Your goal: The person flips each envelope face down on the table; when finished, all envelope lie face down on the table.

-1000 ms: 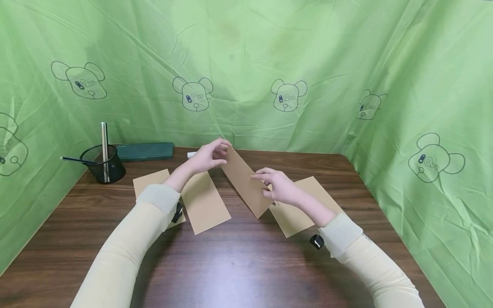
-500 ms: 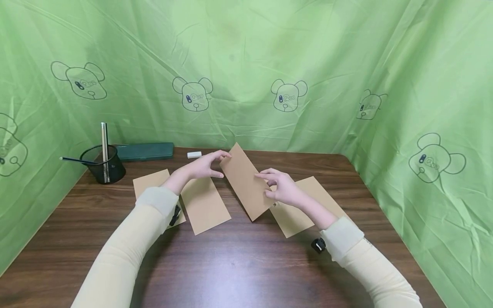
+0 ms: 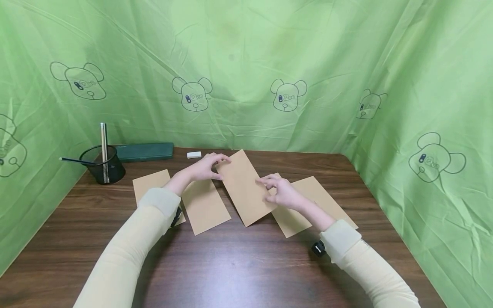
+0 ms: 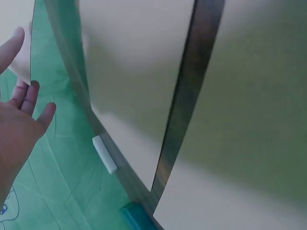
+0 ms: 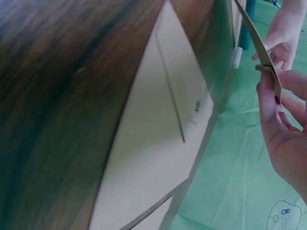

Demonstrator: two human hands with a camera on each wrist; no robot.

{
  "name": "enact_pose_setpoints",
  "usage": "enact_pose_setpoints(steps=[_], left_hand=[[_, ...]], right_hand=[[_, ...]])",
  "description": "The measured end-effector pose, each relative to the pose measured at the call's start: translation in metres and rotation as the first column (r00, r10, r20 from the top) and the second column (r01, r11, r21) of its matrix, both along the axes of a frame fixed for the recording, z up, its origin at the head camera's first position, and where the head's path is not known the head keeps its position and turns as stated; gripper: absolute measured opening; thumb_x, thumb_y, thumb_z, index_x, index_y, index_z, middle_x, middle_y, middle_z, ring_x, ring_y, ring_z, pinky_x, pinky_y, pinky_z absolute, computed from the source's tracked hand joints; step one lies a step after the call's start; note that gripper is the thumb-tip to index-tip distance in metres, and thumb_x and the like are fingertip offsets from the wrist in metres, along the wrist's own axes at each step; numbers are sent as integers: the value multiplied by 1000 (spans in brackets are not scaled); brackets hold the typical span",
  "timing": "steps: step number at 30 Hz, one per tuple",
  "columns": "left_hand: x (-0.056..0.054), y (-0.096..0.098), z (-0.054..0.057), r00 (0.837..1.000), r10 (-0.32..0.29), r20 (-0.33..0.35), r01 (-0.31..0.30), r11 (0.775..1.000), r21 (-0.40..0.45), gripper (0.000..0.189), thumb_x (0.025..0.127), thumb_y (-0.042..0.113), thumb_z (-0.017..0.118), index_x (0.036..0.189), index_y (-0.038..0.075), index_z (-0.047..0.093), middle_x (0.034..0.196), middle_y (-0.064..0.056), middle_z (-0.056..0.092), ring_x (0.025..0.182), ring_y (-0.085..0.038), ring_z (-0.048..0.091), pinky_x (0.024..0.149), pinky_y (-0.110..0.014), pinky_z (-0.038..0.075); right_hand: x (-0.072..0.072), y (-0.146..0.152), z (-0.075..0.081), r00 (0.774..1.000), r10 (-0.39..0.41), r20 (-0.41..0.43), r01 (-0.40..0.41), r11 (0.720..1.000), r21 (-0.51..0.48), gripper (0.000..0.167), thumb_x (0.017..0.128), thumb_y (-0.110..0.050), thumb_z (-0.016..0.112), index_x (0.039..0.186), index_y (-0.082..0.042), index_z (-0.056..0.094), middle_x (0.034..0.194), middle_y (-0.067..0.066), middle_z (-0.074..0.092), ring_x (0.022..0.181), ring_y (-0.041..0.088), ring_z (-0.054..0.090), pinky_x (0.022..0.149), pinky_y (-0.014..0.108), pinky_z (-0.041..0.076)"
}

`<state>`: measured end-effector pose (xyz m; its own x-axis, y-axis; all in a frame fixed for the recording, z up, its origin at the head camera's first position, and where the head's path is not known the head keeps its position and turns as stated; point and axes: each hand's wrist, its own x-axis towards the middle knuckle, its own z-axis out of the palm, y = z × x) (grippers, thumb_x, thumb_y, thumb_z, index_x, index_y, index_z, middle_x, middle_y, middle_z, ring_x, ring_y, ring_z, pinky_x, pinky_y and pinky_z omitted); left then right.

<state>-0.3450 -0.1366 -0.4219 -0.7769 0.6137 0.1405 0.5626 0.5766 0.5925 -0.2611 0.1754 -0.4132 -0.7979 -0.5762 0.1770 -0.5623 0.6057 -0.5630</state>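
A brown paper card (image 3: 246, 188) is raised and tilted above the middle of the table. My right hand (image 3: 286, 194) pinches its right edge between thumb and fingers, as the right wrist view shows. At its upper left edge is my left hand (image 3: 202, 168), thumb on one face and fingers behind. To the left lie a similar card (image 3: 208, 207) and another card (image 3: 150, 182), the latter partly hidden by my left forearm. Under my right hand a card (image 3: 290, 220) overlaps a further card (image 3: 333, 203); a small dark mark shows on a card in the right wrist view.
At the back left stands a black mesh pen holder (image 3: 115, 171) with a pencil (image 3: 77, 161) and a silver rod-like item. Behind it lies a dark green case (image 3: 146, 151), then a white eraser (image 3: 194, 155). Green curtain (image 3: 246, 119) encloses the wooden table (image 3: 231, 265).
The held card has turned from nearly edge-on to facing the head camera, its top swinging right and its lower edge moving left. My left hand has lowered slightly, uncovering the eraser.
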Motion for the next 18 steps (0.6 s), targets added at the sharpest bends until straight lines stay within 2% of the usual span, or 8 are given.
enact_pose_setpoints(steps=[4,9,14,18], left_hand=[[4,3,-5,999,42,4,-41,998,-52,64,75,28,80,131,20,50,119,-15,49,111,-32,38,92,-50,32],[7,6,-13,997,72,10,-70,989,-127,66,75,33,79,132,21,49,128,-15,46,119,-35,33,95,-57,28],[8,8,-23,997,78,15,-74,980,-184,68,75,32,79,134,20,47,129,-15,45,122,-36,31,97,-56,27],[9,10,-27,996,86,24,-78,972,-223,69,77,31,78,136,20,45,132,-16,44,123,-36,32,98,-56,27]], right_hand=[[-2,0,-8,999,29,26,-30,999,21,62,74,-6,79,131,-6,56,128,13,54,90,20,58,64,25,51],[-6,0,-20,996,67,63,-71,995,68,69,71,-10,81,134,-3,52,120,13,54,88,19,56,74,33,51],[-8,0,-29,994,82,77,-91,989,117,70,72,-14,81,134,-3,51,99,10,56,86,21,54,76,30,46],[-9,0,-34,990,88,111,-102,986,132,69,74,-15,80,135,-4,50,96,9,53,86,20,51,74,26,44]])
